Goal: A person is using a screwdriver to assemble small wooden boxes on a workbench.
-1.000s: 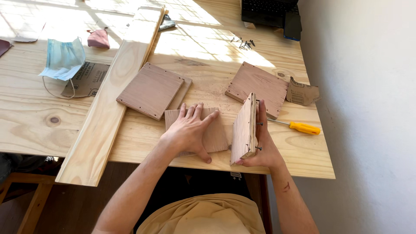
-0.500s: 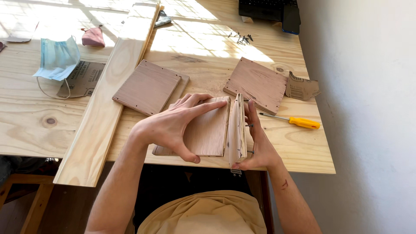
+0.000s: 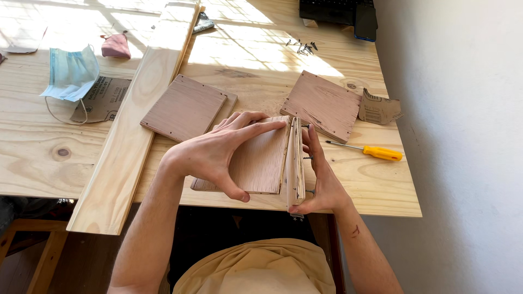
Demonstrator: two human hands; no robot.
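Note:
My left hand (image 3: 220, 155) grips a flat plywood panel (image 3: 261, 163) lying near the table's front edge, thumb on its near edge and fingers spread along its top. My right hand (image 3: 321, 174) holds a second plywood panel (image 3: 296, 163) upright on its edge, pressed against the flat panel's right side. Screw tips stick out of the upright panel toward my right palm.
The pale wooden table (image 3: 49, 163) also carries a long plank (image 3: 136, 120), two more plywood squares (image 3: 185, 107) (image 3: 322, 104), a yellow-handled screwdriver (image 3: 376, 152), sandpaper (image 3: 378, 109), loose screws (image 3: 302, 48), a blue face mask (image 3: 71, 73) and a pink pouch (image 3: 115, 46). A white wall stands to the right.
My left hand has lifted from pressing flat on the panel to gripping it by its edges. The upright panel has closed against the flat panel's right side.

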